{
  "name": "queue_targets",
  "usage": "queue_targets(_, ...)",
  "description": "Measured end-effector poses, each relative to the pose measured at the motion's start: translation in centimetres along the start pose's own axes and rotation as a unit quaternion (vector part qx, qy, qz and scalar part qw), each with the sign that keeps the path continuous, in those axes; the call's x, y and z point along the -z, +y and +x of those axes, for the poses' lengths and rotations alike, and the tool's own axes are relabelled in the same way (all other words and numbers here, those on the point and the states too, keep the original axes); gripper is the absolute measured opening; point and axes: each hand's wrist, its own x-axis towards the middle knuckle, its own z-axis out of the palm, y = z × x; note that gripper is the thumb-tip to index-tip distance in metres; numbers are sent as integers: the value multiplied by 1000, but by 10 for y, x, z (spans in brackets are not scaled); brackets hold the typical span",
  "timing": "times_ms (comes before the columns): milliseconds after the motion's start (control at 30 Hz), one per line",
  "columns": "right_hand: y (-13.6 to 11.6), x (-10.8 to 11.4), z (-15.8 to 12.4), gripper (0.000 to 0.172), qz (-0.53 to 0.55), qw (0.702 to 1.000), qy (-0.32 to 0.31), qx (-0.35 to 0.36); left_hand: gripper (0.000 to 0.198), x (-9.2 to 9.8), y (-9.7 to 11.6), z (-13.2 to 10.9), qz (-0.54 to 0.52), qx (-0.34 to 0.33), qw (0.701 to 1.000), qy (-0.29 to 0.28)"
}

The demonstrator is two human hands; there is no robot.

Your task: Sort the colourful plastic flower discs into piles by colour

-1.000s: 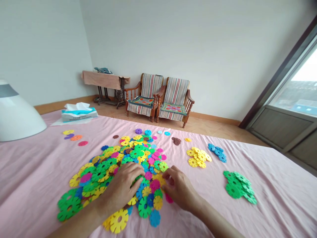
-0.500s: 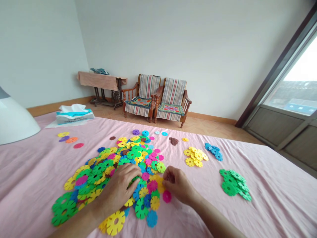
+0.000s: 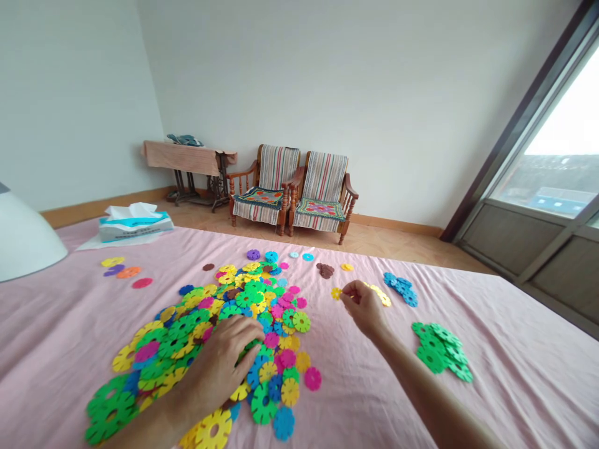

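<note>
A large mixed pile of notched plastic discs [image 3: 175, 343] in green, yellow, blue and pink covers the middle and left of the cloth. My left hand [image 3: 229, 355] rests on the pile, its fingers curled round a green disc. Pinched between the thumb and fingertips of my right hand [image 3: 362, 305] is a yellow disc [image 3: 336, 293], right of the pile. Behind that hand, a group of yellow discs [image 3: 384, 296] is partly hidden. Farther right lie blue discs [image 3: 401, 289] and green discs [image 3: 442, 350]; brown discs [image 3: 325, 270] lie beyond the hand.
A tissue box [image 3: 135, 224] and a white rounded object [image 3: 28, 240] stand at the left of the pink cloth [image 3: 515, 349]. Yellow, purple, orange and red discs [image 3: 142, 283] lie near the box. Two wooden chairs [image 3: 321, 187] stand beyond the table.
My right hand has moved from the pile's right edge, up and to the right, with a yellow disc. My left hand has stayed on the pile. The view has shifted slightly.
</note>
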Motion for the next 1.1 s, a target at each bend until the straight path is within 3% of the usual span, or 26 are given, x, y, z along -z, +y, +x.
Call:
queue_targets(167, 22, 20, 63, 7, -101, 991, 73, -45, 14, 1, 1, 0, -1, 1, 1000, -4)
queue_targets(300, 41, 17, 100, 15, -158, 978, 89, -104, 14, 3, 4, 1, -8, 5, 1000, -7)
queue_targets(567, 64, -7, 127, 25, -197, 963, 72, -167, 14, 4, 5, 0, -9, 12, 1000, -16)
queue_targets(733, 56, 2, 118, 24, -190, 969, 79, -134, 14, 5, 6, -1, -7, 16, 1000, -16)
queue_targets(867, 37, 13, 90, 20, -164, 982, 52, -80, 14, 5, 8, 0, -10, 10, 1000, -9)
queue_targets(967, 16, 17, 51, 12, -133, 991, -14, -24, 14, 5, 9, 0, -13, 8, 1000, -2)
queue_targets(1100, -19, 17, -11, 7, -72, 982, -164, 66, 15, 5, 8, 1, -14, 7, 1000, 3)
